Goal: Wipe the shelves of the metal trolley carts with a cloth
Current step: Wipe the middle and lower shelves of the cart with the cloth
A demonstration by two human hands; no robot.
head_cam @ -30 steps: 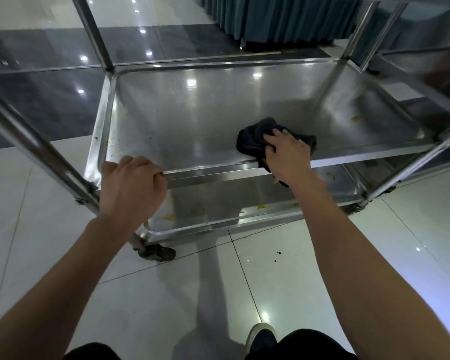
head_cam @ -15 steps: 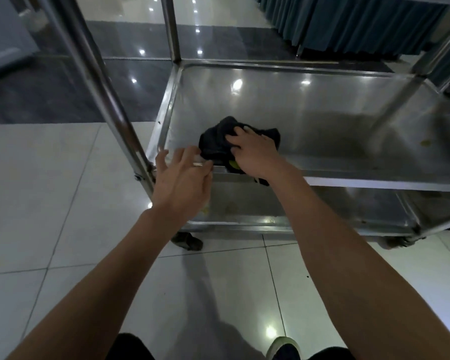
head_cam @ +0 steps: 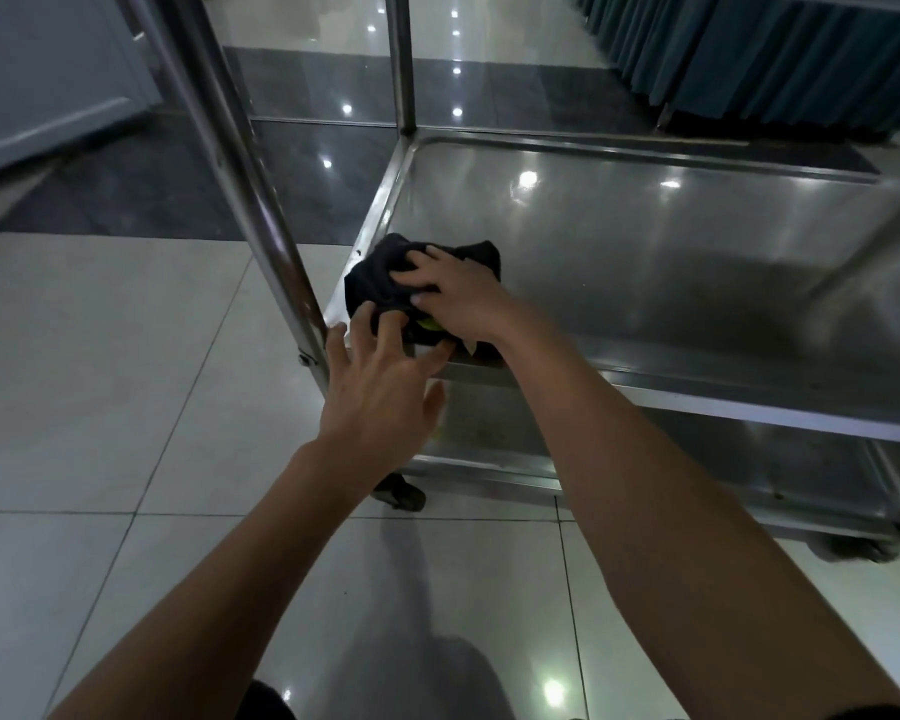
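Note:
A dark cloth (head_cam: 380,272) lies bunched at the near left corner of the metal trolley's middle shelf (head_cam: 645,241). My right hand (head_cam: 453,293) lies on top of the cloth, its fingers curled into the fabric. My left hand (head_cam: 380,387) reaches in from below with spread fingers, and its fingertips touch the cloth's near edge at the shelf rim. A bit of yellow-green shows under the cloth between the two hands. The lower shelf (head_cam: 723,459) shows beneath, with a few small yellowish specks.
A slanted trolley post (head_cam: 240,174) rises just left of my hands, and an upright post (head_cam: 404,59) stands at the far left corner. A castor (head_cam: 401,493) sits below. Pale floor tiles (head_cam: 100,381) spread to the left, blue drapery (head_cam: 801,54) at the back right.
My left hand let go of the shelf rim and moved right to the cloth. My right hand slid the cloth leftward along the shelf to its near left corner.

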